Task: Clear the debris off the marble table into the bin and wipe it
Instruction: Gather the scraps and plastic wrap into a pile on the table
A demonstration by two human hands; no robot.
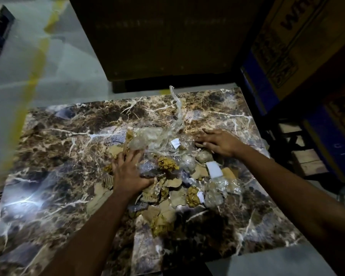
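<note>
Our left hand (130, 172) flat on debris pile (167, 176) at centre of marble table (54, 156), fingers spread, gripping nothing. Our right hand (217, 142) at pile's far right edge, fingers extended, open. Clear plastic strip (176, 108) sticks up. Bin unseen.
</note>
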